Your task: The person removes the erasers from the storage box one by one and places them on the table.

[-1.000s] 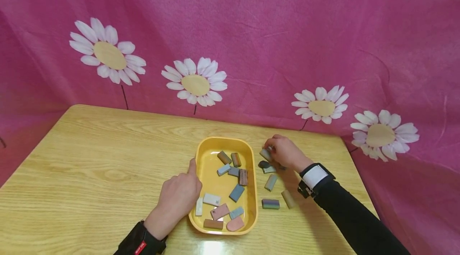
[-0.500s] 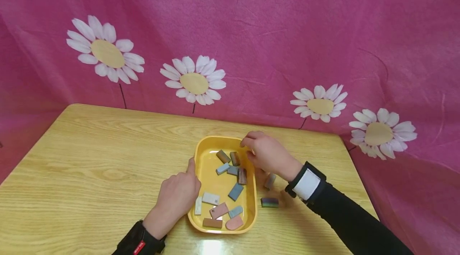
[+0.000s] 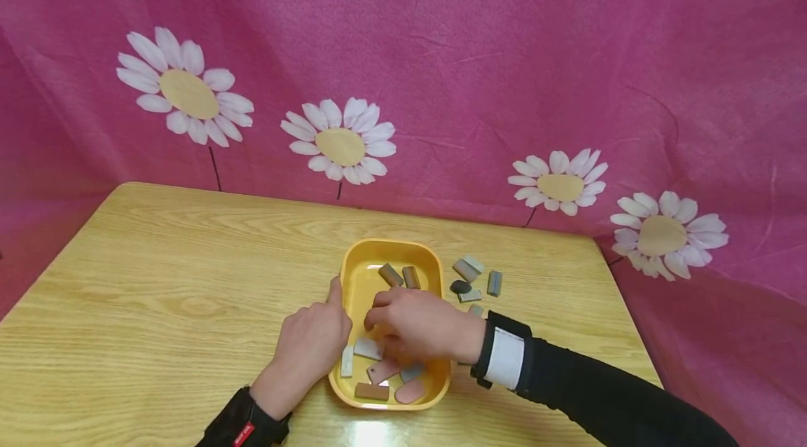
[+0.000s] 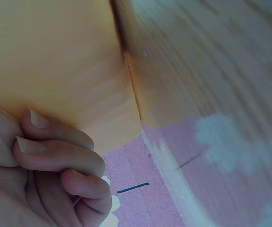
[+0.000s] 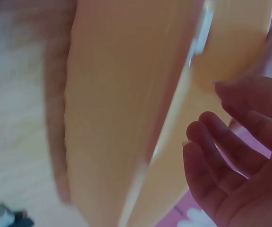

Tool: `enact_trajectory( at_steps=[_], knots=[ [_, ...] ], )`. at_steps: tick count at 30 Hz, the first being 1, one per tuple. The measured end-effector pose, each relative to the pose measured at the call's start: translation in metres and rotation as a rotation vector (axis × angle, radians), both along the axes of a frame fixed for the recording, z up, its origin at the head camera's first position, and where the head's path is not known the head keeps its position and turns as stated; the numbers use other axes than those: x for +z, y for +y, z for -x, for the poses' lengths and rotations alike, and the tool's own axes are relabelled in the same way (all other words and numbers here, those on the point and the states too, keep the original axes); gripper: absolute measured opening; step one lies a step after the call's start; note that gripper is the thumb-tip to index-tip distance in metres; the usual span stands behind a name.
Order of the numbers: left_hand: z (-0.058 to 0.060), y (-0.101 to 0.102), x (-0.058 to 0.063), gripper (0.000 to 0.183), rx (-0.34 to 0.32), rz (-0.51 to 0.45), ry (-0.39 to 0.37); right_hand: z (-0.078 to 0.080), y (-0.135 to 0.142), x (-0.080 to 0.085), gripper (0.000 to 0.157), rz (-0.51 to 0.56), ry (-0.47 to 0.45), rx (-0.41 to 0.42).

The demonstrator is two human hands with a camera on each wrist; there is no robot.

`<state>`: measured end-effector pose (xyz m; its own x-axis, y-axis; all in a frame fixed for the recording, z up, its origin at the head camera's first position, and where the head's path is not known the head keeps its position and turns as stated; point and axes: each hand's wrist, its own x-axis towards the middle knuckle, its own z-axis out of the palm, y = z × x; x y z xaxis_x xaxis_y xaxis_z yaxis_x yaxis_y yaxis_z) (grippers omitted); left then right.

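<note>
A yellow tray (image 3: pixel 438 391) stands on the table with several small blocks in it. My left hand (image 3: pixel 313 343) grips its left rim, the index finger lying along the edge. In the left wrist view the other fingers (image 4: pixel 70 161) curl against the tray's outer wall. Over the tray's middle is my right hand (image 3: pixel 419 324), fingers loosely bent; the right wrist view shows nothing between them. It covers some blocks. Around it I see a brown block (image 3: pixel 411 277), a white block (image 3: pixel 368 349), a pink block (image 3: pixel 383 370) and a rounded pink piece (image 3: pixel 410 391).
Right of the tray, grey blocks (image 3: pixel 465 270) and a dark rounded piece (image 3: pixel 460 286) lie on the wooden table (image 3: pixel 208 279); the right forearm (image 3: pixel 586 380) passes in front of that side. Pink cloth (image 3: pixel 441 47) with printed daisies hangs behind the table.
My right hand has moved from the blocks at the right, across the tray's rim, to over the tray's middle, leftward and nearer to me. My left hand keeps its place on the rim.
</note>
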<state>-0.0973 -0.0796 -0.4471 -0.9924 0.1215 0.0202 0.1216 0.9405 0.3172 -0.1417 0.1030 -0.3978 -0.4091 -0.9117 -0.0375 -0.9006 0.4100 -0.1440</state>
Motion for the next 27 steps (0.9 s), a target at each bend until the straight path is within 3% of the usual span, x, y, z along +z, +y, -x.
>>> enact_trajectory(
  at_steps=[9, 13, 17, 27],
  knots=[
    [0.001, -0.001, 0.001, 0.055, 0.0, -0.012, 0.006, -0.007, -0.017, -0.012, 0.03, -0.136, -0.141, 0.027],
    [0.001, -0.001, 0.001, 0.057, -0.008, -0.012, 0.01, -0.01, -0.022, -0.02, 0.03, -0.186, -0.061, 0.056],
    [0.0, -0.002, 0.001, 0.056, -0.017, -0.002, 0.033, -0.012, -0.024, -0.028, 0.027, -0.143, 0.027, 0.055],
    [0.001, -0.003, 0.001, 0.056, -0.01, -0.004, 0.014, -0.013, -0.027, -0.034, 0.025, -0.11, 0.051, 0.02]
  ],
)
